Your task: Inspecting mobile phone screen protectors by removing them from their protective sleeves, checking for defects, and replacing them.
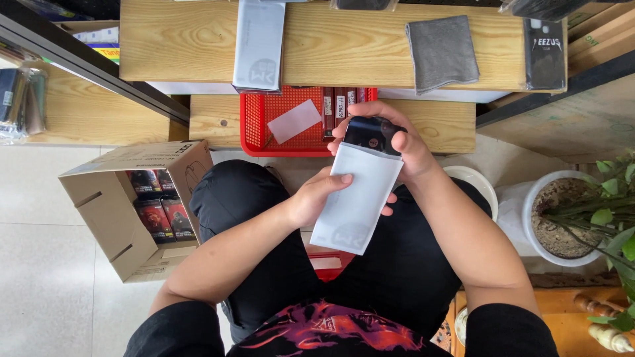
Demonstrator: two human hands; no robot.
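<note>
A wooden workbench [198,46] is stretching across the top of the view, from ten o'clock to two o'clock. Down at eight o'clock an open cardboard box [106,218] is sitting on the pale floor, showing rows of red-and-black packs [155,211] inside. Over at four o'clock a white plant pot [529,218] is standing with soil in it, green leaves [612,218] spreading past its rim. At twelve o'clock, just below the bench edge, a red mesh basket [264,125] is lying on a lower wooden shelf, with a pale slip of film [294,121] resting in it. On the bench at eleven o'clock a white sleeve [259,43] is lying flat, hanging a little over the front edge; at one o'clock a grey cloth [442,51] is lying folded, and further towards two o'clock a black phone case [545,53] is lying flat.

At the centre, above the person's dark lap, the white pouch [357,198] is being held tilted, its open mouth pointing towards one o'clock. The left hand [317,195] is gripping the pouch at its nine o'clock edge, thumb pressing on the front face and fingers curling behind. The right hand [403,142] is closing its fingers round a glossy black case [370,135] at the pouch's mouth, the lower part of the case sitting inside the pouch and the upper part sticking out.
</note>
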